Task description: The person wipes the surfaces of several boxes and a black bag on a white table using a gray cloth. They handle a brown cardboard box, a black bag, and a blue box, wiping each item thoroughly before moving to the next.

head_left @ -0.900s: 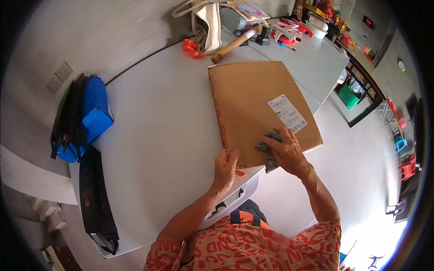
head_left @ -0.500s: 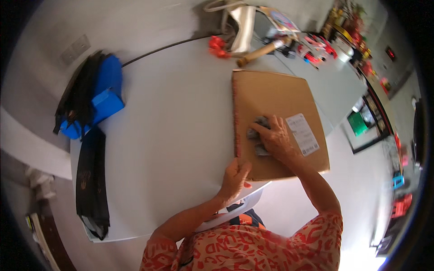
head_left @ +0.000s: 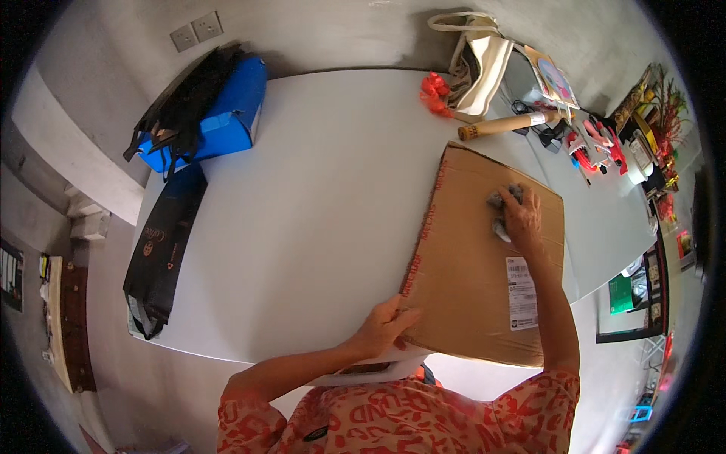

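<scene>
A flat brown cardboard box (head_left: 469, 265) lies at the right part of the white table, its near edge reaching past the table's front. My left hand (head_left: 382, 329) is closed on the box's near left corner, thumb on top and fingers partly hidden below. With my right hand (head_left: 524, 219) I press a crumpled grey cloth (head_left: 500, 229) onto the top face, toward its far right part. A white printed label (head_left: 522, 291) is stuck on the box, nearer to me than the cloth and beside my right forearm.
At the table's (head_left: 302, 212) left stand a blue box (head_left: 234, 121) under black bags (head_left: 189, 98) and a flat black bag (head_left: 162, 250). Beyond the cardboard box are a brown tube (head_left: 499, 125), a cream tote bag (head_left: 482, 72), red plastic (head_left: 434, 94) and small clutter.
My right hand and the cloth have moved from beside the label to farther away on the box. My left hand stays at the near left corner. The whole view has shifted and turned.
</scene>
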A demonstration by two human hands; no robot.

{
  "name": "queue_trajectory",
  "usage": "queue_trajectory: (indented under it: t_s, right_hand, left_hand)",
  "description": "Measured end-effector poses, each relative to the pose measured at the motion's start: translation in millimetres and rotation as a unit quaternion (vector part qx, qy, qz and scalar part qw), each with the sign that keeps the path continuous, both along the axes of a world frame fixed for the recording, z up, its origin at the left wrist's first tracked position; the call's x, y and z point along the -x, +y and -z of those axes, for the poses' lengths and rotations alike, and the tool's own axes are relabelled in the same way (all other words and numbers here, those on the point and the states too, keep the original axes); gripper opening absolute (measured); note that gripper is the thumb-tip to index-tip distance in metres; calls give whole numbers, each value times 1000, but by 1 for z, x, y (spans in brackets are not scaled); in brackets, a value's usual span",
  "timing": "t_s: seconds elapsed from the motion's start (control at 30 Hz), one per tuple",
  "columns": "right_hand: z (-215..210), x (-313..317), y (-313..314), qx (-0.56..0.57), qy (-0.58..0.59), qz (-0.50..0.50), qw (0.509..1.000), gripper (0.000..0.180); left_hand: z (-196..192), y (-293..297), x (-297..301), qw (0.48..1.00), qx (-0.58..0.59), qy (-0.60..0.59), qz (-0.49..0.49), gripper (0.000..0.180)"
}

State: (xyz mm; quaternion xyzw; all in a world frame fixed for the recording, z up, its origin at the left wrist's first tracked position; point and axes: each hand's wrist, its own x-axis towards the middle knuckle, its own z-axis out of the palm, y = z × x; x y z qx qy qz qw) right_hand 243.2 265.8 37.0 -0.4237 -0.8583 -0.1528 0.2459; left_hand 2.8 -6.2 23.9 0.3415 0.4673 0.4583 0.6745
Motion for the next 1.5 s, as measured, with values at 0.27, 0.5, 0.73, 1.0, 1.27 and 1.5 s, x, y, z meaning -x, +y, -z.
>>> queue_trajectory:
  t_s: [0.27,0.5,0.73,1.0,1.27,1.5]
  right_hand:
    - [-25,-107,55,79,13,170,982,34]
    - [-59,-111,58,341,63,121,930,43]
    - [-52,-91,10,331,150,89,927,42]
    - [-48,-58,-45,296,191,88,932,40]
    - [-42,-6,-84,318,313,36,894,38]
    - [-35,42,-71,323,376,13,868,37]
  left_hand:
    - [-7,7,15,995,0,71,-69,26]
    - [-13,72,99,938,-56,211,-268,31]
    - [-15,52,111,826,-76,220,-513,54]
    - [-24,-76,35,979,-29,105,-173,73]
    - [-38,-51,74,942,-72,222,-241,82]
    - [-35,-15,118,920,-125,210,-308,66]
